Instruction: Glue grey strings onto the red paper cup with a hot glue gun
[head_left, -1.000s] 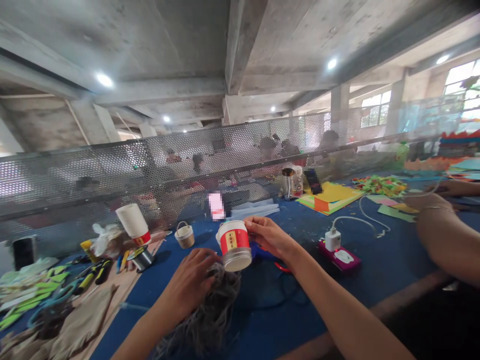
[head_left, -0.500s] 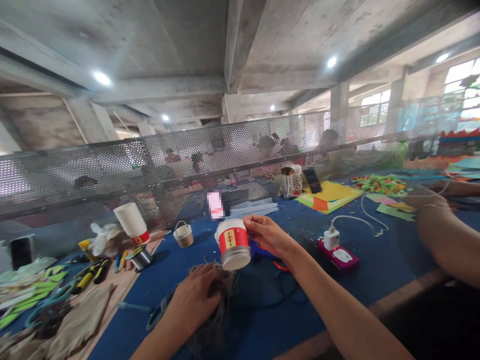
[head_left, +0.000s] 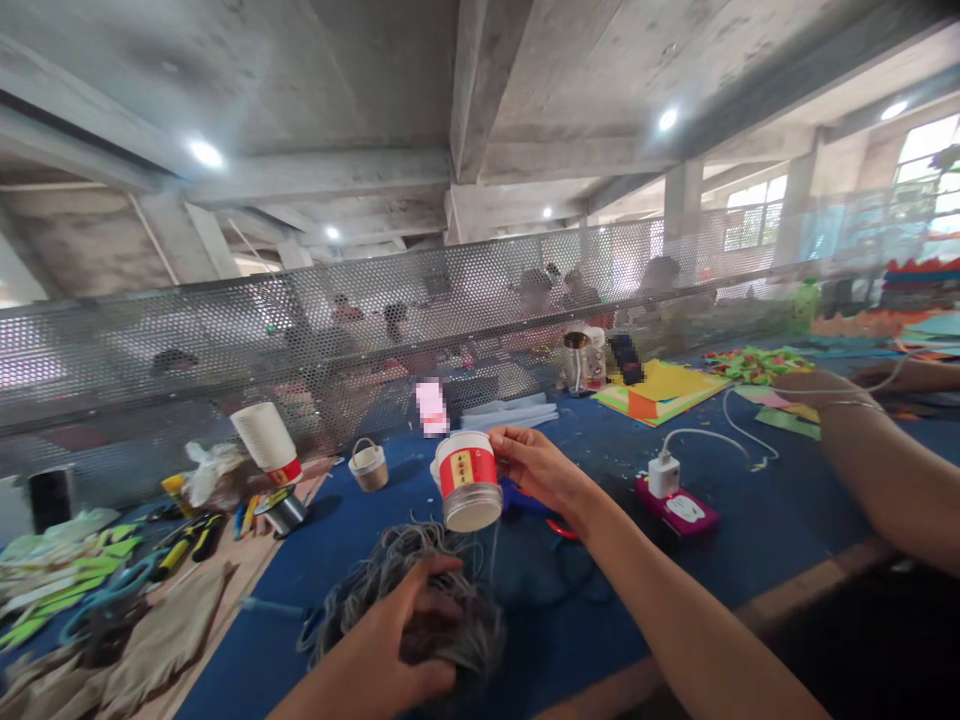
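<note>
My right hand (head_left: 541,467) grips a white paper cup with a red label (head_left: 466,480) by its side, tilted with the base toward me, above the blue table (head_left: 570,620). Near the front edge, my left hand (head_left: 405,640) is curled around a tangled bundle of grey cord (head_left: 420,590) that lies on the table below the cup. A strand of cord runs up toward the cup.
A stack of paper cups (head_left: 265,443), a small handled basket (head_left: 370,466), pliers and green foam scraps (head_left: 67,575) lie at left. A charger on a purple box (head_left: 679,505) sits right of my arm. Another person's arm (head_left: 885,470) rests at right. A perforated metal screen (head_left: 300,340) borders the far side.
My left hand has drawn back toward me from the cup's base and closed on the cord bundle, pulling it nearer. The cup has stayed almost still in my right hand.
</note>
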